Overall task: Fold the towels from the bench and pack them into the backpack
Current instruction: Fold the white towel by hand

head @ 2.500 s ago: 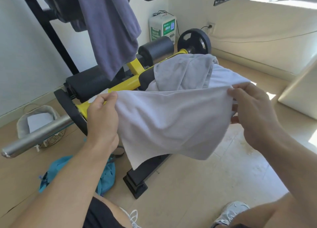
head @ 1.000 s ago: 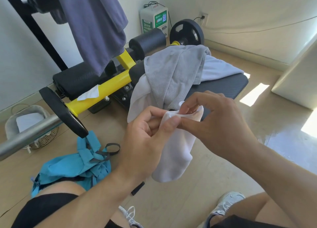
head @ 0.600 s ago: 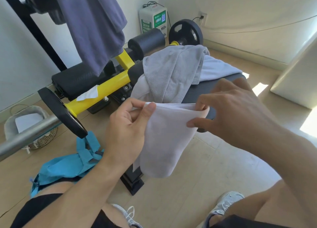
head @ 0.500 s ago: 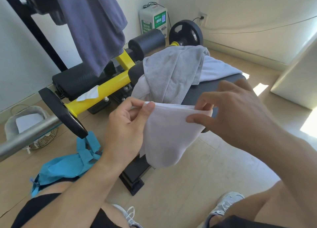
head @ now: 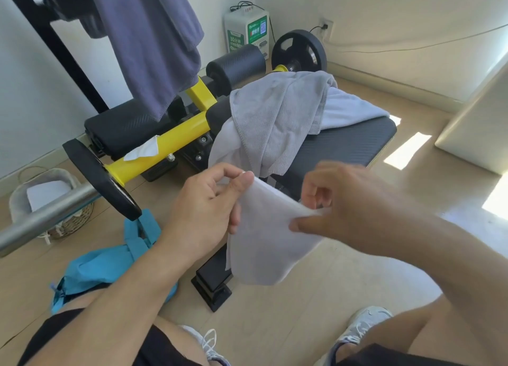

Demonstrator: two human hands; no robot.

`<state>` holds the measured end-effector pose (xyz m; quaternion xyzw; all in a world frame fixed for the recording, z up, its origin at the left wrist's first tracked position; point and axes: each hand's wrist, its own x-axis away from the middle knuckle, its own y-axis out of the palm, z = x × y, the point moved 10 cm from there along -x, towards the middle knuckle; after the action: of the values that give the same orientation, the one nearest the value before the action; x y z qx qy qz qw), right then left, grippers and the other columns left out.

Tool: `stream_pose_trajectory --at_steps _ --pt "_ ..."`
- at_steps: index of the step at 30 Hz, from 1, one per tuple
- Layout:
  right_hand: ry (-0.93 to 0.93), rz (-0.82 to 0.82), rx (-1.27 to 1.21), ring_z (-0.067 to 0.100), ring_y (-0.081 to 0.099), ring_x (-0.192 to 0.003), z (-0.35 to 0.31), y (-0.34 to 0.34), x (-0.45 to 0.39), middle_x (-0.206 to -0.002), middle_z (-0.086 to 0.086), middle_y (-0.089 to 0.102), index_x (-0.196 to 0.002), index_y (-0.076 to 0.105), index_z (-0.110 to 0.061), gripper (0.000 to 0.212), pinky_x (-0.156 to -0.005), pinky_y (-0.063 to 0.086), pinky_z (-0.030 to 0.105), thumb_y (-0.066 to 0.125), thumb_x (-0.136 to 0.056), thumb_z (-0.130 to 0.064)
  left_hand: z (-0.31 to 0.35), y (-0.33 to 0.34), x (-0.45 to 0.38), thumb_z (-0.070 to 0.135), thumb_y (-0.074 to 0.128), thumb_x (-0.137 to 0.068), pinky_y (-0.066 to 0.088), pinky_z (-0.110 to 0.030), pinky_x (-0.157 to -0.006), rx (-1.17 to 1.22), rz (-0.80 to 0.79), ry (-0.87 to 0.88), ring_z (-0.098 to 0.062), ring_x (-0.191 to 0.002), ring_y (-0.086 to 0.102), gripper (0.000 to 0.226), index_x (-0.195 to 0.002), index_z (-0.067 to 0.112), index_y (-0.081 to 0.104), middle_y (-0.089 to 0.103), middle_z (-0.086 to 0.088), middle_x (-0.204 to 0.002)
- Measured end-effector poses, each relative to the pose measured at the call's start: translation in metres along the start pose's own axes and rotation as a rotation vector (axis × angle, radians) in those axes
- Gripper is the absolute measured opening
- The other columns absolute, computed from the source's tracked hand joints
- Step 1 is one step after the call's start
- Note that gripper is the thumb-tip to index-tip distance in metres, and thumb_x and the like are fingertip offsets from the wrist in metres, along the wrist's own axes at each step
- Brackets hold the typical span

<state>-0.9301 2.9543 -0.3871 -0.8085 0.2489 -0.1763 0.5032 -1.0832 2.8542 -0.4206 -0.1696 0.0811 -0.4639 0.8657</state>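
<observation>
Thumb and fingertips of the left hand and the blurred right hand pinch the top edge of the white towel — drawn closer together than a moment ago, its fold hanging shorter before the bench. Behind, grey towels lie heaped on the bench; the blue backpack sits on the floor, half hidden by the left forearm.

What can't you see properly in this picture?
All in the head view:
- Right hand: blurred by motion, so its grip on the white towel is unclear.
- Backpack: partly hidden behind the left arm, so its opening doesn't show.
- Towels on the bench: heaped together, so their number is unclear.
- Green box: its print is too small to read.
- Hanging cloth: cut off by the top edge.
</observation>
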Motion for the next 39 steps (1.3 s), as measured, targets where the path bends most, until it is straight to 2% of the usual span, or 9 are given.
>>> stream_pose_trajectory --at_steps 2,5,10,14,19,27,30,32,39 --pt "-0.030 -0.091 -0.084 0.001 0.046 -0.062 -0.011 0.023 0.002 -0.067 -0.021 0.052 -0.067 0.046 -0.025 0.044 -0.056 0.038 0.015 0.080 -0.073 -0.053 -0.007 0.005 0.001 0.044 0.054 -0.100 0.045 -0.025 -0.046 -0.021 -0.076 -0.075 -0.019 -0.053 0.070 0.030 -0.092 0.017 0.062 0.073 -0.003 -0.064" --pt "-0.075 -0.242 -0.222 0.001 0.048 -0.059 -0.034 0.057 0.011 -0.064 -0.017 0.054 -0.073 0.053 -0.025 0.040 -0.057 0.040 0.014 0.080 -0.075 -0.054 -0.010 0.002 0.000 0.051 0.056 -0.097 0.042 -0.022 -0.051 -0.141 -0.052 -0.088 -0.010 -0.050 0.060 0.041 -0.080 0.014 0.058 0.065 0.005 -0.056" --pt "-0.151 -0.627 -0.171 -0.005 0.063 -0.090 -0.047 0.091 0.032 -0.100 -0.026 0.069 -0.111 0.068 -0.040 0.037 -0.079 0.052 0.017 0.074 -0.081 -0.059 -0.004 -0.006 0.000 0.043 0.076 -0.085 0.027 -0.022 -0.049 -0.504 -0.079 0.050 -0.009 -0.054 0.040 0.039 -0.073 0.021 0.046 0.046 0.017 -0.051" --pt "-0.027 -0.355 0.145 0.003 0.063 -0.098 -0.007 0.058 0.005 -0.100 -0.024 0.066 -0.109 0.064 -0.040 0.028 -0.088 0.053 0.031 0.068 -0.087 -0.057 0.007 -0.016 0.001 0.041 0.070 -0.088 0.038 -0.029 -0.056 -0.760 -0.101 0.183 -0.008 -0.059 0.052 0.026 -0.093 0.037 0.044 0.059 0.011 -0.062" --pt "0.028 -0.173 -0.060 0.000 0.060 -0.096 0.006 0.043 -0.011 -0.103 -0.025 0.061 -0.115 0.058 -0.044 0.034 -0.085 0.054 0.034 0.072 -0.085 -0.053 0.031 -0.029 0.006 0.036 0.075 -0.084 0.052 -0.043 -0.063 -0.717 0.056 0.447 -0.022 -0.067 0.057 0.038 -0.118 0.037 0.056 0.062 0.000 -0.072" --pt "-0.027 -0.130 -0.160 0.002 0.051 -0.120 -0.011 0.050 -0.013 -0.139 -0.025 0.049 -0.148 0.037 -0.047 0.076 -0.090 0.044 0.019 0.075 -0.083 -0.055 0.039 -0.014 0.014 0.028 0.087 -0.078 0.046 -0.005 -0.074 -0.422 -0.027 0.529 0.003 -0.084 0.061 0.046 -0.119 0.035 0.067 0.062 0.018 -0.100" --pt "-0.029 -0.189 -0.175 -0.001 0.052 -0.112 -0.011 0.055 -0.014 -0.120 -0.027 0.056 -0.131 0.057 -0.045 0.056 -0.081 0.040 0.010 0.077 -0.080 -0.056 0.036 -0.011 0.013 0.025 0.086 -0.074 0.048 -0.006 -0.072 -0.280 -0.074 0.434 -0.003 -0.084 0.065 0.046 -0.112 0.044 0.068 0.065 0.019 -0.093" --pt "-0.009 -0.233 -0.208 0.001 0.057 -0.105 -0.008 0.060 -0.015 -0.110 -0.023 0.064 -0.112 0.067 -0.038 0.040 -0.085 0.047 0.021 0.078 -0.078 -0.056 0.035 -0.011 0.012 0.031 0.082 -0.074 0.049 -0.008 -0.072 -0.220 -0.101 0.390 -0.005 -0.085 0.065 0.047 -0.114 0.049 0.064 0.067 0.019 -0.092" --pt "-0.009 -0.214 -0.315 0.004 0.065 -0.085 -0.007 0.064 -0.017 -0.091 -0.014 0.069 -0.091 0.059 -0.033 0.028 -0.079 0.055 0.031 0.081 -0.079 -0.045 0.027 -0.026 0.002 0.026 0.088 -0.076 0.055 -0.021 -0.074 -0.134 -0.030 0.353 -0.014 -0.081 0.067 0.051 -0.117 0.048 0.066 0.068 0.004 -0.094"
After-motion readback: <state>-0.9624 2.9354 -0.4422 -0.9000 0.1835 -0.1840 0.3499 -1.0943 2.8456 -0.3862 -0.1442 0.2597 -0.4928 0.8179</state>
